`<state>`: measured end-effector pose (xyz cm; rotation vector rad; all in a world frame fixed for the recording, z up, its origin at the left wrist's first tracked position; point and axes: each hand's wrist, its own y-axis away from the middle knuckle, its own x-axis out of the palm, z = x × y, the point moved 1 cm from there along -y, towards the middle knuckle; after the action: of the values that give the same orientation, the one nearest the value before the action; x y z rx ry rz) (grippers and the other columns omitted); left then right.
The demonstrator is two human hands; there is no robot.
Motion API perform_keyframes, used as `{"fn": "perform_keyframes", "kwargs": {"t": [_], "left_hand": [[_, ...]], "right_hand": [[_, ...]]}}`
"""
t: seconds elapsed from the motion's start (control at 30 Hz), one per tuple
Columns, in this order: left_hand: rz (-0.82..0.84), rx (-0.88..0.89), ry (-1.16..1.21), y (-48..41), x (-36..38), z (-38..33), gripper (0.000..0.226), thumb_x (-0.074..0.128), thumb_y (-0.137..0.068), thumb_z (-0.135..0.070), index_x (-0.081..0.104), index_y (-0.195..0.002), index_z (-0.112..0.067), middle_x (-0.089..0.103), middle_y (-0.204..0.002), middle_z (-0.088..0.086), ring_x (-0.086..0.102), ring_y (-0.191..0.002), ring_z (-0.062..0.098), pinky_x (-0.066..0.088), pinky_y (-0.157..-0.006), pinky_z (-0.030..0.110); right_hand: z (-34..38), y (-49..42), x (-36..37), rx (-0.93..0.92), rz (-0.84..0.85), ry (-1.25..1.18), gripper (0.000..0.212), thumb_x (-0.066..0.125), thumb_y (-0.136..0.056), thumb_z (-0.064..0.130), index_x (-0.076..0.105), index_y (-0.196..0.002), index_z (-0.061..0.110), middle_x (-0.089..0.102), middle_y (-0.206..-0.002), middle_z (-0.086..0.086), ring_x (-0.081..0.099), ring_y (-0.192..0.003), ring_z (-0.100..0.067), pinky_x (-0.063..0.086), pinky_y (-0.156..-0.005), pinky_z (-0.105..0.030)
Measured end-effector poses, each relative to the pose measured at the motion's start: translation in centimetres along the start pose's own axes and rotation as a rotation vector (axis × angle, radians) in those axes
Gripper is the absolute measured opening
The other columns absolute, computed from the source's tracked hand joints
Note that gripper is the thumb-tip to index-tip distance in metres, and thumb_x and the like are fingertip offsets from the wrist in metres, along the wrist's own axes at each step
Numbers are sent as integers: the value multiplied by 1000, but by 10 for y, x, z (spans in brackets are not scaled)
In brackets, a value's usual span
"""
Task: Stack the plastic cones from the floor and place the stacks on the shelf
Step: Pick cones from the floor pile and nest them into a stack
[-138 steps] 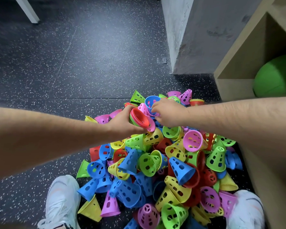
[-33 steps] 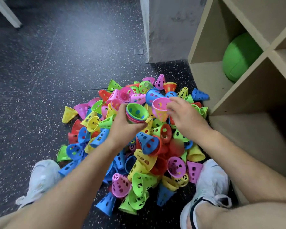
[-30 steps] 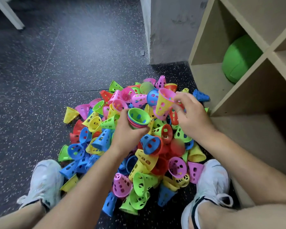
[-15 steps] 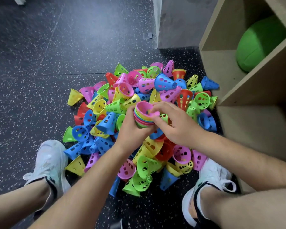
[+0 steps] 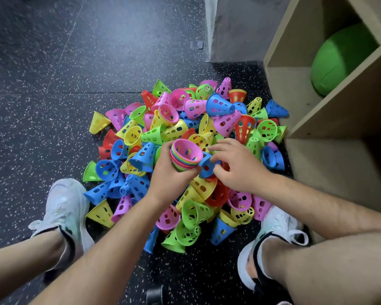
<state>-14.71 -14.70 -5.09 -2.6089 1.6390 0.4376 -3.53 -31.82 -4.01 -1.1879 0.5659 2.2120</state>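
A heap of perforated plastic cones (image 5: pixel 185 119) in pink, yellow, green, blue and red lies on the dark speckled floor between my feet. My left hand (image 5: pixel 171 180) grips a nested stack of cones (image 5: pixel 185 156) above the heap, a pink cone on top with its wide mouth facing up. My right hand (image 5: pixel 238 166) is just right of the stack, its thumb and fingers pinching a blue cone (image 5: pixel 206 166) that lies in the heap. The wooden shelf (image 5: pixel 330 119) stands at the right.
A green ball (image 5: pixel 339 60) sits in an upper shelf compartment. A grey concrete pillar (image 5: pixel 235 27) stands behind the heap. My white shoes flank the heap: left shoe (image 5: pixel 64 214), right shoe (image 5: pixel 275 238). Bare dark floor (image 5: pixel 53 62) stretches to the left and beyond.
A pink cone went onto the stack in my left hand. My right hand then let go of it and dropped to a blue cone beside the stack.
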Motion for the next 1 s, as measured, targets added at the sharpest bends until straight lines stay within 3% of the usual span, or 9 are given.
{"fn": "perform_keyframes", "kwargs": {"t": [0.13,0.23,0.33,0.43,0.5,0.6,0.67,0.83,1.0], "left_hand": [[2,-20,-40,2,-5,2,62,91,-78,-22,52,-127,-29,64,-115,-13,66,-103,1,52,-83,19],[1,-28,-40,2,-5,2,61,90,-78,-20,53,-126,-28,65,-115,-11,66,-100,0,52,-81,16],[-4,-27,-25,-1,-3,2,61,91,-77,-19,54,-125,-28,65,-115,-9,67,-103,5,55,-84,22],[14,-23,-41,-4,-3,2,62,92,-77,-21,54,-126,-27,65,-116,-8,67,-103,4,54,-83,21],[22,-27,-41,-3,-2,1,62,92,-77,-21,54,-125,-27,66,-115,-7,67,-101,3,54,-82,19],[34,-31,-48,-2,0,1,62,91,-78,-23,53,-126,-28,66,-115,-9,67,-100,2,55,-84,23],[46,-31,-60,0,1,1,62,91,-78,-26,52,-127,-29,65,-115,-11,66,-101,2,56,-87,28],[61,-30,-55,2,5,-2,63,89,-74,-33,52,-124,-33,65,-113,-6,69,-97,12,61,-86,45],[77,-21,-54,2,10,-3,69,86,-71,-31,51,-130,-26,66,-115,-11,67,-102,5,57,-88,28]], "right_hand": [[-1,-5,2,-25,17,43,36,56,-90,25,70,-122,16,58,-139,8,39,-136,-15,31,-116,-44],[-1,-9,5,-24,-90,-23,34,57,-97,25,66,-126,9,58,-137,0,47,-131,-17,35,-113,-40],[1,-12,-2,16,-243,-133,37,60,-98,34,63,-122,6,57,-126,-3,50,-122,-16,36,-106,-25],[2,-11,-11,30,-394,-197,57,75,-82,51,61,-118,9,53,-117,0,49,-111,-8,34,-98,-13],[0,-10,-15,23,-483,-232,64,81,-74,54,62,-115,9,54,-113,1,51,-107,-6,39,-97,-14],[2,-8,-21,-7,-583,-315,56,79,-78,50,63,-112,8,56,-109,0,55,-104,-10,46,-93,-23],[4,-7,-24,-3,-597,-359,55,74,-81,51,61,-116,11,57,-110,3,55,-106,-8,45,-93,-22],[7,-2,-22,33,-377,-367,65,66,-87,55,47,-141,25,57,-130,9,53,-120,-2,44,-102,-26],[5,-1,-7,-37,123,-153,86,49,-82,81,32,-153,35,38,-154,12,26,-144,-3,29,-119,-42]]}}
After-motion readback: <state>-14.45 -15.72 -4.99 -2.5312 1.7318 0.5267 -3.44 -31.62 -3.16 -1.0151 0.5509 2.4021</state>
